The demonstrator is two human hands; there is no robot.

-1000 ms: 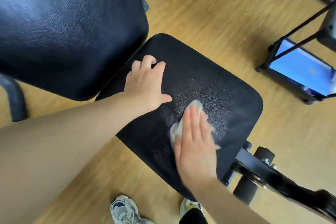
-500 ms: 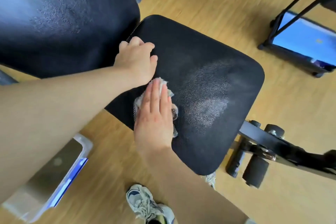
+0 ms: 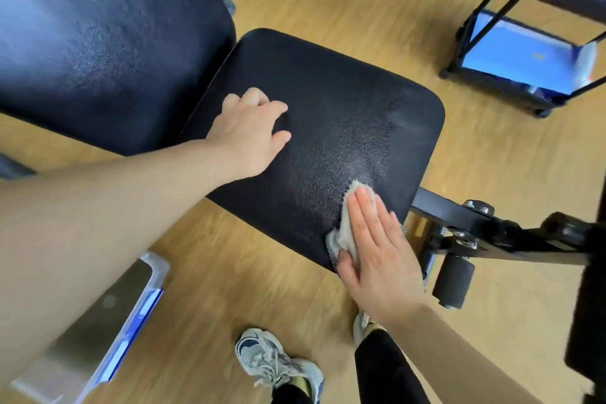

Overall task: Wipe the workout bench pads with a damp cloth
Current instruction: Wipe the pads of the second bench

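The black seat pad (image 3: 331, 102) of the workout bench fills the middle of the head view, with a shiny damp patch at its centre. The larger black back pad (image 3: 108, 43) lies at the upper left. My right hand (image 3: 377, 246) presses flat, fingers straight, on a pale crumpled cloth (image 3: 344, 233) at the seat pad's near right corner. My left hand (image 3: 252, 134) rests on the seat pad near the gap between the pads, fingers loosely bent, holding nothing.
The bench's black metal frame (image 3: 475, 233) and a foam roller (image 3: 454, 285) stick out to the right. A black rack with a blue item (image 3: 518, 59) stands at upper right. A clear container (image 3: 98, 331) sits on the wooden floor at lower left, near my shoes (image 3: 272, 361).
My right hand has slid the cloth from beside my left hand to the seat pad's near right corner. My left hand has stayed near the gap between the pads.
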